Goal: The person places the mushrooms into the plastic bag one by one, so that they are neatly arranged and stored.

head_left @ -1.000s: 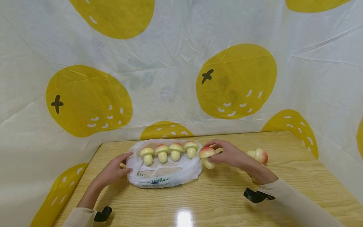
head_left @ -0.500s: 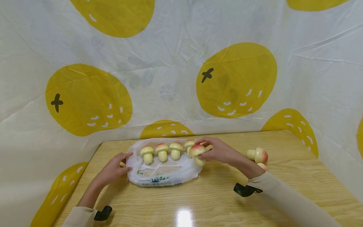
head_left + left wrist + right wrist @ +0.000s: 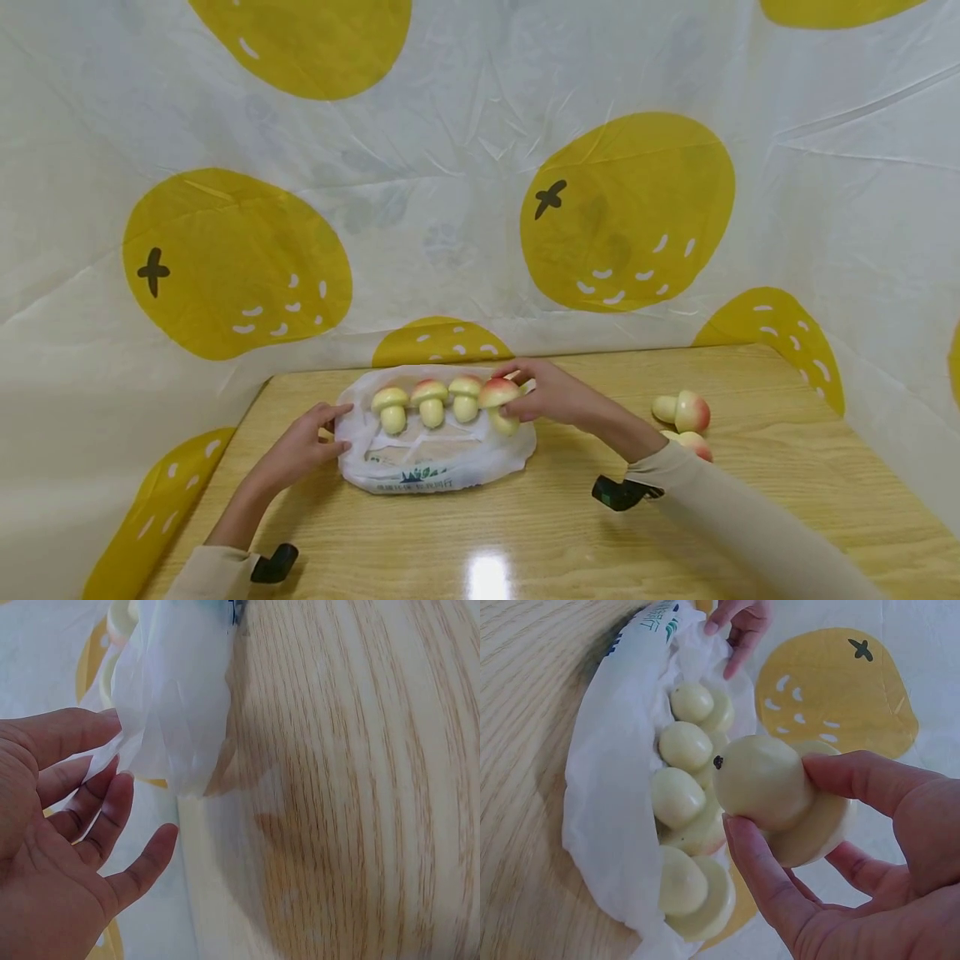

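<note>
My right hand [image 3: 557, 398] pinches a toy mushroom [image 3: 498, 393] with a red-tinged cap and pale stem, held above the right end of a white plastic bag [image 3: 480, 468]. Up close in the right wrist view, thumb and fingers grip this mushroom [image 3: 761, 784], its stem end facing the camera. Several similar mushrooms [image 3: 430, 402] lie in a row in the bag's opening; the rightmost is hidden behind the held one in the head view. My left hand [image 3: 303, 450] holds the bag's left edge, with the thin plastic between thumb and fingers [image 3: 109, 814].
Two more mushrooms lie on the wooden table [image 3: 562, 533] to the right: one on its side [image 3: 684, 411], another [image 3: 696, 445] partly behind my right forearm. A white curtain [image 3: 450, 250] with yellow fruit prints stands behind the table and at its sides.
My right hand has carried its mushroom leftward, from beside the bag to above its right end. The two mushrooms at the right have come more into view. The left hand stays put.
</note>
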`<act>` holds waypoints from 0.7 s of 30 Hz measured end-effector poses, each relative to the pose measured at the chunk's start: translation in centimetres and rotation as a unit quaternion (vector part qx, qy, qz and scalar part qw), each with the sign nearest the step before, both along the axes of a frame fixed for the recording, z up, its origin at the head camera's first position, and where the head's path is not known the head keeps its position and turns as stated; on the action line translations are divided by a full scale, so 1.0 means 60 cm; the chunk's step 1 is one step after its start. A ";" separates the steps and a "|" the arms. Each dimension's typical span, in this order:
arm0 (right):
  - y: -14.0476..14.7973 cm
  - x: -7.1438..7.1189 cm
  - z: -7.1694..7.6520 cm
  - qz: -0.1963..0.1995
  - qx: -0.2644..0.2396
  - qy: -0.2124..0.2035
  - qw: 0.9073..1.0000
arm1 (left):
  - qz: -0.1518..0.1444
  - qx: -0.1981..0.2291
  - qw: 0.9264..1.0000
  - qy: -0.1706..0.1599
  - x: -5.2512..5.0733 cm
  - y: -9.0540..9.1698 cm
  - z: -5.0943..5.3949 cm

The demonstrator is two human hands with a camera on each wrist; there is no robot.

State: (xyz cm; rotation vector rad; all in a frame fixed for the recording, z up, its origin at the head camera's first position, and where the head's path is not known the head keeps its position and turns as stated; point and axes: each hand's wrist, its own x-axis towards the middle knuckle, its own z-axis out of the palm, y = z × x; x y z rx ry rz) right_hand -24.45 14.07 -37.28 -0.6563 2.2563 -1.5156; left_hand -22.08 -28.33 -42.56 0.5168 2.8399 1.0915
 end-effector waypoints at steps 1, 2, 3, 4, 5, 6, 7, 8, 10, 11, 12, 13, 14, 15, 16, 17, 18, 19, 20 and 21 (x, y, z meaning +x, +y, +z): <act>-0.004 0.000 0.001 -0.002 0.002 0.001 1.000 | 0.001 0.001 1.000 -0.001 0.001 0.000 -0.001; -0.007 0.000 0.002 -0.005 0.004 -0.001 1.000 | 0.001 0.001 1.000 -0.001 0.001 0.000 -0.001; -0.011 -0.001 0.003 -0.006 0.004 -0.001 1.000 | 0.002 0.001 1.000 -0.001 0.002 0.000 -0.001; -0.014 -0.002 0.003 -0.006 0.004 -0.001 1.000 | 0.002 0.002 1.000 -0.001 0.002 0.000 -0.002; -0.018 -0.002 0.003 -0.006 0.004 0.000 1.000 | 0.003 0.002 1.000 -0.001 0.002 0.000 -0.001; -0.021 -0.003 0.004 -0.005 0.003 0.000 1.000 | 0.003 0.002 1.000 -0.001 0.002 0.001 -0.001; -0.025 -0.005 0.004 -0.003 0.002 0.002 1.000 | 0.005 0.002 1.000 -0.001 0.002 0.001 -0.001; -0.028 -0.005 0.004 0.000 0.000 0.002 1.000 | 0.004 0.000 1.000 0.000 0.002 0.001 0.000; -0.035 -0.007 0.005 0.004 -0.002 0.003 1.000 | 0.003 -0.002 1.000 0.002 0.001 0.001 0.000; -0.038 -0.008 0.005 0.005 -0.002 0.003 1.000 | 0.003 -0.003 1.000 0.004 0.000 0.001 0.001; -0.041 -0.008 0.006 0.006 -0.002 0.004 1.000 | 0.001 -0.005 1.000 0.005 0.000 0.001 0.002; -0.044 -0.009 0.007 0.007 -0.002 0.005 1.000 | 0.003 -0.009 1.000 0.007 -0.001 0.001 0.002; -0.046 -0.009 0.007 0.007 0.000 0.006 1.000 | 0.002 -0.013 1.000 0.008 -0.002 0.001 0.003; -0.049 -0.010 0.007 0.008 0.000 0.007 1.000 | 0.003 -0.017 1.000 0.008 -0.003 0.001 0.003; -0.052 -0.011 0.007 0.009 0.001 0.007 1.000 | 0.005 -0.022 1.000 0.008 -0.003 0.001 0.005; -0.055 -0.012 0.007 0.009 0.001 0.007 1.000 | 0.007 -0.025 1.000 0.007 -0.003 0.001 0.006; -0.058 -0.013 0.006 0.009 0.000 0.007 1.000 | 0.010 -0.030 0.999 0.006 -0.003 0.002 0.007; -0.061 -0.015 0.005 0.008 -0.001 0.004 1.000 | 0.011 -0.033 0.999 0.006 -0.003 0.002 0.008; -0.064 -0.016 0.004 0.007 -0.001 0.002 1.000 | 0.010 -0.034 0.999 0.004 -0.003 0.002 0.010; -0.068 -0.017 0.003 0.006 -0.003 -0.002 1.000 | 0.011 -0.035 0.999 0.004 -0.002 0.002 0.012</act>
